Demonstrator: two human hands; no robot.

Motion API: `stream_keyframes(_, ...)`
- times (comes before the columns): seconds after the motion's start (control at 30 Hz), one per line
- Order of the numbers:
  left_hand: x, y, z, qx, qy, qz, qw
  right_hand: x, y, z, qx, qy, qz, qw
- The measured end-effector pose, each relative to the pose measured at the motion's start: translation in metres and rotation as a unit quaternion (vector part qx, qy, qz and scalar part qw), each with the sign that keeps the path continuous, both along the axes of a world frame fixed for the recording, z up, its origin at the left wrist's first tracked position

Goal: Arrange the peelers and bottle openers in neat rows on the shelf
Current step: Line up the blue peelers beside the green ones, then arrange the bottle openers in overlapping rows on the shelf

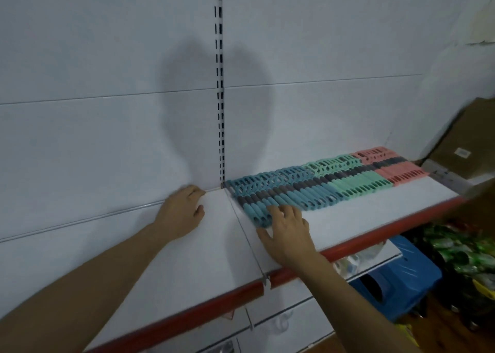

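While our right hand (288,232) lies spread, gripping nothing, fingertips on the blue end of the peeler row (316,181) along the shelf (361,216) back, left hand (179,213) rests loosely curled, empty.

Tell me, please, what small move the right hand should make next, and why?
Probably the right hand should nudge the nearest blue peelers back and to the right, flush with the row. Its fingertips already rest on them, and that end sits further toward the shelf's front edge than the green and pink ones. The left hand lies flat on the bare section, holding nothing.
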State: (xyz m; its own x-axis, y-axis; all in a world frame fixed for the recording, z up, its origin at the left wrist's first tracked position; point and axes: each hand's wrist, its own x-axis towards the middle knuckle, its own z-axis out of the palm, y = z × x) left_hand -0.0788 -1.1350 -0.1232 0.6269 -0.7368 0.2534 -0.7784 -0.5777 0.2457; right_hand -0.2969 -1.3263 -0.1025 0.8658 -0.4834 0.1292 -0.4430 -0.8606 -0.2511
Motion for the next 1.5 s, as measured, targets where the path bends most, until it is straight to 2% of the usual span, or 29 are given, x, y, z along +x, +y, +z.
stream_keyframes(0.13, 0.007, 0.1, 0.028, 0.095, -0.03, 0.099, 0.99, 0.04, 0.044, 0.01, -0.005, 0.038, 0.081, 0.996)
stream_keyframes(0.27, 0.001, 0.231, 0.06, 0.17, -0.058, 0.222, 0.958, 0.099, 0.13, 0.023, -0.026, 0.045, 0.222, 0.974)
stream_keyframes(0.33, -0.009, 0.281, 0.075, 0.182, -0.063, 0.264, 0.945, 0.125, 0.168, 0.032, -0.037, 0.044, 0.27, 0.961)
stream_keyframes(0.57, -0.081, 0.509, 0.11, 0.178, -0.041, 0.45, 0.874, 0.194, 0.397, 0.061, -0.07, 0.047, 0.475, 0.876)
stream_keyframes(0.73, -0.115, 0.65, 0.106, 0.199, -0.009, 0.536, 0.82, 0.212, 0.545, 0.062, -0.085, 0.047, 0.553, 0.828)
stream_keyframes(0.83, -0.103, 0.726, 0.098, 0.224, 0.014, 0.551, 0.804, 0.231, 0.615, 0.053, -0.084, 0.049, 0.566, 0.819)
stream_keyframes(0.93, -0.067, 0.784, 0.088, 0.204, 0.026, 0.529, 0.823, 0.257, 0.67, 0.041, -0.074, 0.069, 0.547, 0.831)
stream_keyframes(1.03, -0.021, 0.813, 0.078, 0.172, 0.02, 0.46, 0.871, 0.287, 0.704, 0.03, -0.059, 0.073, 0.515, 0.852)
stream_keyframes(1.13, 0.025, 0.813, 0.071, 0.195, 0.042, 0.376, 0.905, 0.311, 0.715, 0.029, -0.045, 0.063, 0.476, 0.876)
stream_keyframes(1.23, 0.067, 0.799, 0.071, 0.199, 0.04, 0.318, 0.926, 0.327, 0.714, 0.022, -0.039, 0.093, 0.452, 0.886)
stream_keyframes(1.33, 0.104, 0.776, 0.072, 0.171, 0.021, 0.262, 0.949, 0.339, 0.711, 0.01, 0.045, 0.116, 0.426, 0.896)
stream_keyframes(1.4, 0.125, 0.755, 0.069, 0.153, 0.066, 0.281, 0.945, 0.339, 0.708, -0.001, 0.059, 0.096, 0.409, 0.905)
stream_keyframes(1.5, 0.145, 0.722, 0.061, 0.148, 0.121, 0.359, 0.914, 0.33, 0.703, -0.021, 0.052, 0.027, 0.384, 0.921)
